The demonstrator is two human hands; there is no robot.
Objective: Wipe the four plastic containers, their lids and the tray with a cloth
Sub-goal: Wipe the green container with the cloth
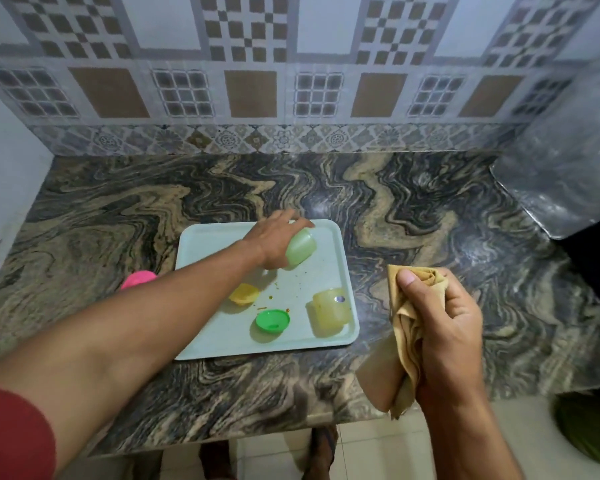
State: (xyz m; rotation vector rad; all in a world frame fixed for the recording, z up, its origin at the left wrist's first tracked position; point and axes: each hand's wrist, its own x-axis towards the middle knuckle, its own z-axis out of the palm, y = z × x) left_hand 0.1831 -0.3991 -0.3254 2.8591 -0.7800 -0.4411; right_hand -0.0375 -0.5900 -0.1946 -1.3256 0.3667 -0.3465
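My left hand (274,242) grips the green container (301,250) over the tray (222,341) (tilted rightward); right hand (440,327), nearby, clutches the cloth (404,327).

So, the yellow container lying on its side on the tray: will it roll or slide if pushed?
The yellow container looks like thin plastic, so probably light. Lying on its rounded side, it may roll. The tray looks smooth, so it would likely slide easily too.

Pale tray (205,341) holds tilted green container (302,249), yellow container (329,315), two lids.
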